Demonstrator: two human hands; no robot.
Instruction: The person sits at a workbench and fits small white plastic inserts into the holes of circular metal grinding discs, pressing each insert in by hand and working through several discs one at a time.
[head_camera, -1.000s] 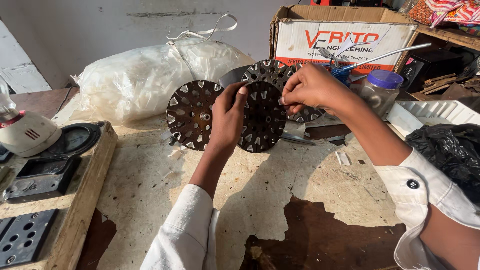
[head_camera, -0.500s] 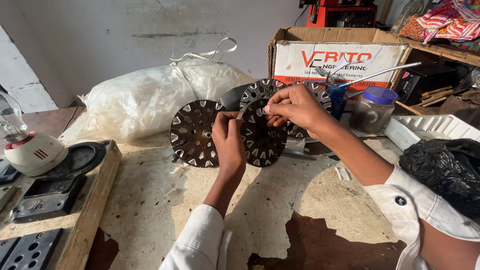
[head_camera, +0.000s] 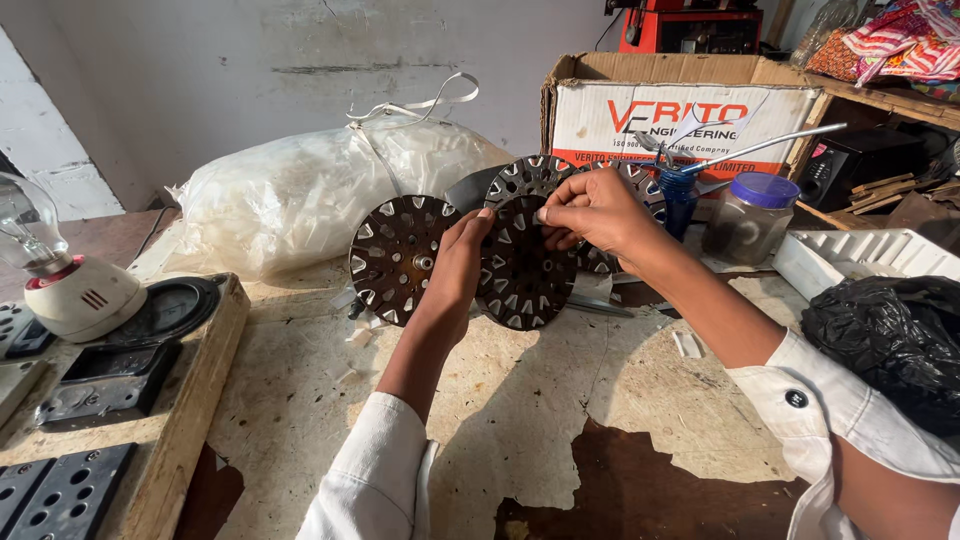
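Above the counter (head_camera: 560, 400), centre: one slotted disc (head_camera: 520, 270), upright, flat face toward camera, left hand (head_camera: 458, 262) gripping its edge, right hand (head_camera: 590, 210) pinching its top rim. Three such discs counted.

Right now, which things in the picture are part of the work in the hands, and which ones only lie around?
In the work:
- left hand and right hand, both gripping the slotted metal disc
- two similar discs: one at left, one behind

Lying about:
- plastic sack
- cardboard box
- blue-lidded jar
- light bulb
- black bag
- white tray
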